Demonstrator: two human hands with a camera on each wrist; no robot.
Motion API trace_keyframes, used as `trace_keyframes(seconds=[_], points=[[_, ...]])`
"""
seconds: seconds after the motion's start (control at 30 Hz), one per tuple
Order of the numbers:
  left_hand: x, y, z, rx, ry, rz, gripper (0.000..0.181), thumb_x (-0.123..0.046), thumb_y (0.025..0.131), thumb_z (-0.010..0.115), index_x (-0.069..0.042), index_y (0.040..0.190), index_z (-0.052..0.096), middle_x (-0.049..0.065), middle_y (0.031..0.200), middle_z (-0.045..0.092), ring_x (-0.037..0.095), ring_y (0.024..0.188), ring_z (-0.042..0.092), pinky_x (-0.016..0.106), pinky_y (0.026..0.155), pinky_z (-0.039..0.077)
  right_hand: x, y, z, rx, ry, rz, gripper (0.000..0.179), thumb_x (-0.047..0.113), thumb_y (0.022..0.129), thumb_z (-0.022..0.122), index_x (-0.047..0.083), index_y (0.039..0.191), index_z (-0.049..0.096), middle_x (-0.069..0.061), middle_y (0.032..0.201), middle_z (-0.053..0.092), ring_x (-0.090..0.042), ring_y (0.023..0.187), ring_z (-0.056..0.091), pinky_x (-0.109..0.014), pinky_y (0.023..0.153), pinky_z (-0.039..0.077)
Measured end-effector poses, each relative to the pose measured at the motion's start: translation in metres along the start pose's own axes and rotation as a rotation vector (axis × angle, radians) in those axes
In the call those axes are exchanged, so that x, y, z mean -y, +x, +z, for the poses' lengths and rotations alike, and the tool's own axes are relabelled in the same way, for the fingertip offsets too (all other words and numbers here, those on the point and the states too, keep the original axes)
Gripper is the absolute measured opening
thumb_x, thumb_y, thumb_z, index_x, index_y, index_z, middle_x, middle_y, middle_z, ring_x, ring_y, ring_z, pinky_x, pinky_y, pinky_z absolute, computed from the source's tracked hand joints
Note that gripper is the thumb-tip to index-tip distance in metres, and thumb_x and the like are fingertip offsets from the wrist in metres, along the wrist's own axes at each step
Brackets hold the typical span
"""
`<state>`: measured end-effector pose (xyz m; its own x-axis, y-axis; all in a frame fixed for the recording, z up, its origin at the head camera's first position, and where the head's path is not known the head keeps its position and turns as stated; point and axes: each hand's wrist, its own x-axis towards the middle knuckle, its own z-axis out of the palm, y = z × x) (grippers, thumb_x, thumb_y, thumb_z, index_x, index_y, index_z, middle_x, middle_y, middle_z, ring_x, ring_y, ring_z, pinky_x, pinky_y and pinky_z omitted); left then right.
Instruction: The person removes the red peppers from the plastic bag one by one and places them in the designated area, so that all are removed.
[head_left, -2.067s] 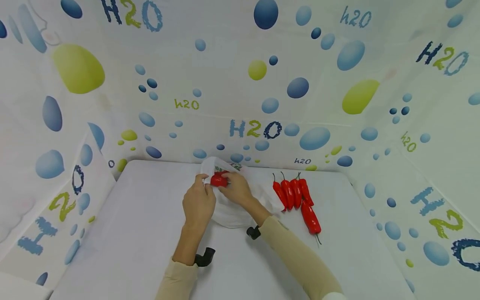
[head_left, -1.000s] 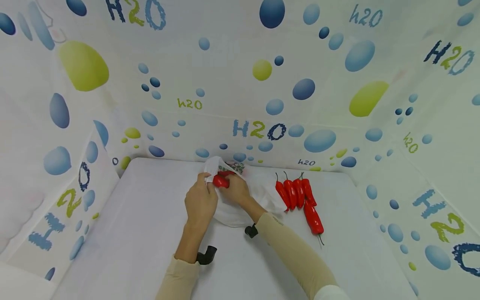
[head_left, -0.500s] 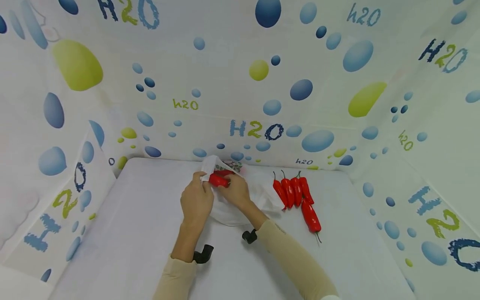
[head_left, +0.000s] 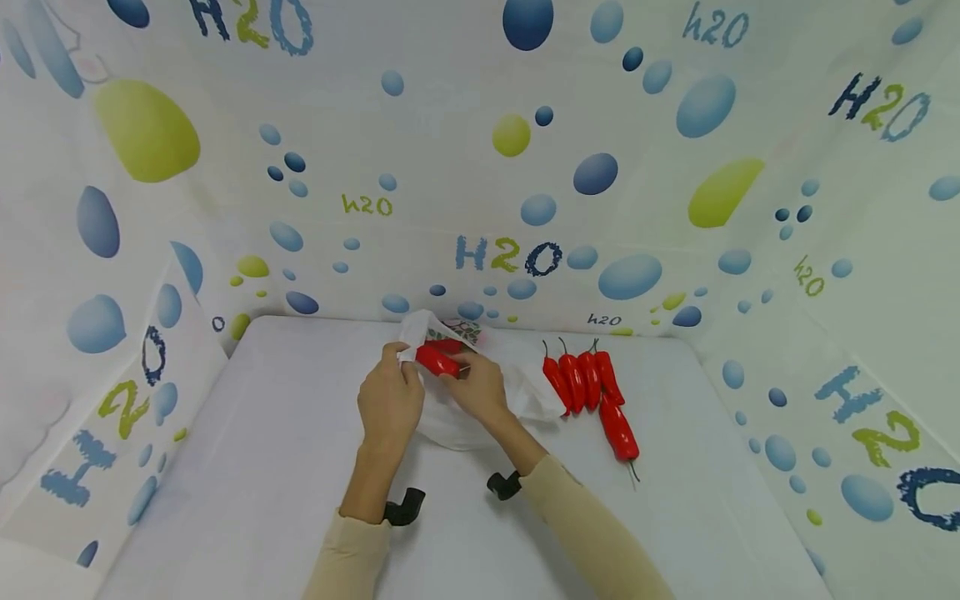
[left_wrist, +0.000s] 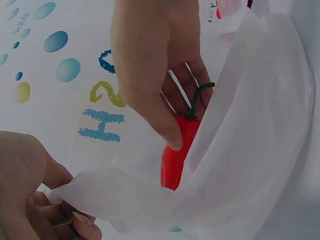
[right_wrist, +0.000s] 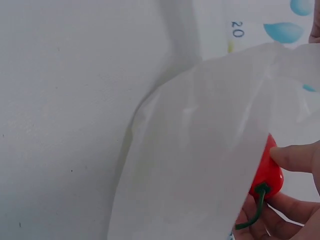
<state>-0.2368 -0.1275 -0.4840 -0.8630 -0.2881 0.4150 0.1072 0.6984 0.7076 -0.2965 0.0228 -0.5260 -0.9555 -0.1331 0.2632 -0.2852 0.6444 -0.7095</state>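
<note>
In the head view my left hand (head_left: 392, 396) pinches the rim of a white plastic bag (head_left: 450, 429) and holds its mouth up. My right hand (head_left: 480, 388) grips a red chili pepper (head_left: 437, 361) at that mouth, with the thumb on one side and fingers on the other. The left wrist view shows the pepper's green stem (left_wrist: 196, 100) toward the right palm, its body (left_wrist: 172, 162) partly behind the bag's edge. More red shows just behind the pepper inside the bag; its shape is mostly hidden. In the right wrist view the bag (right_wrist: 195, 145) covers part of the pepper (right_wrist: 270, 172).
Several red chili peppers (head_left: 581, 379) lie in a row on the white table (head_left: 247, 467), right of the bag. One more pepper (head_left: 618, 432) lies nearer, its stem toward me. A patterned curtain (head_left: 420, 150) stands behind and at both sides.
The pepper in my right hand has turned and shows more of its length. My right hand has drawn slightly back from the bag's mouth. The left hand keeps its hold; the table peppers lie still.
</note>
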Motion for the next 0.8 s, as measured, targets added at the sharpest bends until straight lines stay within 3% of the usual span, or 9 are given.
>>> trace_keyframes(seconds=[0.33, 0.8], points=[[0.002, -0.002, 0.000, -0.004, -0.006, -0.002, 0.033, -0.011, 0.103, 0.049, 0.003, 0.130, 0.062, 0.009, 0.060, 0.053, 0.023, 0.046, 0.045, 0.033, 0.043, 0.037, 0.005, -0.013, -0.015, -0.025, 0.053, 0.007, 0.036, 0.020, 0.090, 0.082, 0.007, 0.123, 0.076, -0.008, 0.107, 0.076, -0.019, 0.088, 0.073, -0.031, 0.076, 0.060], [0.000, -0.003, 0.000, -0.002, -0.008, -0.002, 0.032, -0.011, 0.103, 0.048, 0.002, 0.129, 0.062, 0.009, 0.060, 0.053, 0.024, 0.048, 0.045, 0.034, 0.044, 0.036, 0.008, -0.035, -0.031, -0.109, 0.162, -0.006, 0.042, 0.020, 0.091, 0.083, 0.002, 0.127, 0.072, -0.010, 0.115, 0.075, -0.024, 0.094, 0.071, -0.035, 0.083, 0.061]])
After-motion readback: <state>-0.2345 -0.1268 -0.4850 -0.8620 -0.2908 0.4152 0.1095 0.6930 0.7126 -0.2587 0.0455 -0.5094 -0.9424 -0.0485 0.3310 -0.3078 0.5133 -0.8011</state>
